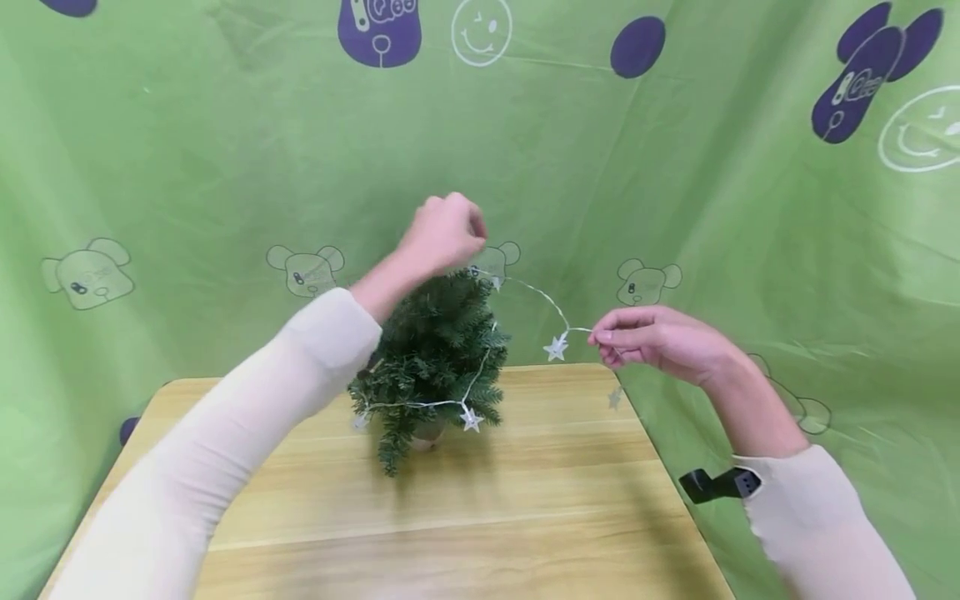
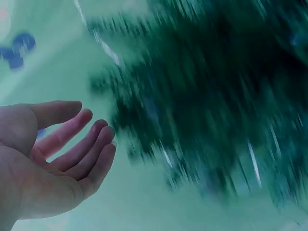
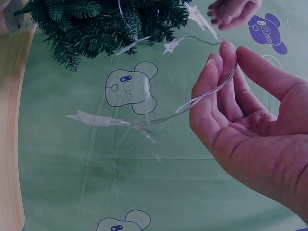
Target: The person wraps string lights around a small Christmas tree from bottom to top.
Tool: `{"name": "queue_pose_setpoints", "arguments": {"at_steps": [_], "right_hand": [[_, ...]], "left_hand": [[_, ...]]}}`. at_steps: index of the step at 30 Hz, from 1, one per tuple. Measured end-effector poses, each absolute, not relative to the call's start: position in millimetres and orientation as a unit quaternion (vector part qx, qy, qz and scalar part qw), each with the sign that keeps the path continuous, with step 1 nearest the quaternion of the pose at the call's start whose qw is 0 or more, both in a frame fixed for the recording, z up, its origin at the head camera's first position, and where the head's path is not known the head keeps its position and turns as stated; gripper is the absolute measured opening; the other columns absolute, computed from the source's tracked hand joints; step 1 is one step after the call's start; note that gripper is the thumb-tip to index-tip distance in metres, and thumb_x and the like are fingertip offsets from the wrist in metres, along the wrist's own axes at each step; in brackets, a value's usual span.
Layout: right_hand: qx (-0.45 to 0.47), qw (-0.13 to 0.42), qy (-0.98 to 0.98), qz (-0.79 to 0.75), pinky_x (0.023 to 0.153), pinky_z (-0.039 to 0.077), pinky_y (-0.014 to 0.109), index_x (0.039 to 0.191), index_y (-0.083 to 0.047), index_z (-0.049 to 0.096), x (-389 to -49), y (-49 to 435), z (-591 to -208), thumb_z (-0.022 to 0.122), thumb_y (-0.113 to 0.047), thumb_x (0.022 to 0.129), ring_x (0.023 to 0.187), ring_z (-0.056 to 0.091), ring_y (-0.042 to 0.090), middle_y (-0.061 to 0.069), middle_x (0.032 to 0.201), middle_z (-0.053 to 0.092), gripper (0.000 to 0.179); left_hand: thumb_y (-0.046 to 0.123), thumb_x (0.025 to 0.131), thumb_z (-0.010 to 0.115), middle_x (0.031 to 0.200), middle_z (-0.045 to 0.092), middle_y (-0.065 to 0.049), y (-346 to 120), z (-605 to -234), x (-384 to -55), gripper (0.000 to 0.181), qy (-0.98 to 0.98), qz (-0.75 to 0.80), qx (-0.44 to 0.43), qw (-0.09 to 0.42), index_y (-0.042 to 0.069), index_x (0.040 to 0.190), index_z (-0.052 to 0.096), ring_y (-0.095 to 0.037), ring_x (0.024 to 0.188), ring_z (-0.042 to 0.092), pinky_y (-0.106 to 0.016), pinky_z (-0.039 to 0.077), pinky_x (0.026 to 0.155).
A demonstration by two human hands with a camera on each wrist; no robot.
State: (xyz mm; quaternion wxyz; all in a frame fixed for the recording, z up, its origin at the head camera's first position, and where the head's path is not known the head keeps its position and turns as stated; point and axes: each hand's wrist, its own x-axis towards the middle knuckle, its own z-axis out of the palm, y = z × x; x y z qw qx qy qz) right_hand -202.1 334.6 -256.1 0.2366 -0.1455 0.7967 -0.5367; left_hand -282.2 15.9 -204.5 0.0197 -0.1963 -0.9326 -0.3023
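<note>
A small artificial Christmas tree (image 1: 438, 358) stands on the table, with a string of star lights partly wound around it. My right hand (image 1: 663, 340) is out to the right of the tree and pinches the clear wire (image 3: 211, 91) between thumb and fingertips. One star light (image 1: 556, 347) hangs on the stretch between that hand and the treetop, and another star (image 3: 94, 119) dangles past the fingers. Just over the treetop is my left hand (image 1: 448, 232). The left wrist view shows its fingers (image 2: 91, 159) loosely bent beside the blurred branches, holding nothing.
The wooden table (image 1: 450, 533) runs under the tree, its right edge below my right hand. Behind it hangs a green printed cloth (image 1: 225, 150). A black device (image 1: 720, 485) is strapped at my right sleeve. A lower star (image 1: 471, 418) hangs on the tree's front.
</note>
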Motion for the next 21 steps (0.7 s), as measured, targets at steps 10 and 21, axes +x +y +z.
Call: {"name": "queue_pose_setpoints", "arguments": {"at_steps": [10,21], "right_hand": [[-0.148,0.238,0.795,-0.538,0.09,0.059,0.033,0.113,-0.003,0.068,-202,327,-254,0.061,-0.013,0.1,0.092,0.065,0.017,0.005,0.102,0.069,0.018],[-0.132,0.234,0.797,-0.541,0.089,0.059,0.034,0.115,-0.001,0.068,-199,332,-256,0.061,-0.014,0.1,0.091,0.066,0.019,0.005,0.1,0.069,0.02]], "left_hand": [[-0.001,0.087,0.064,0.122,0.074,-0.005,73,-233,-256,0.035,-0.941,-0.19,-0.28,0.028,0.014,0.117,0.075,-0.024,0.098,0.072,-0.03,0.061,0.077],[-0.005,0.087,0.057,0.089,0.077,-0.006,66,-222,-268,0.024,-0.921,-0.229,-0.308,0.069,0.009,0.083,0.076,-0.014,0.067,0.064,-0.022,0.052,0.057]]}}
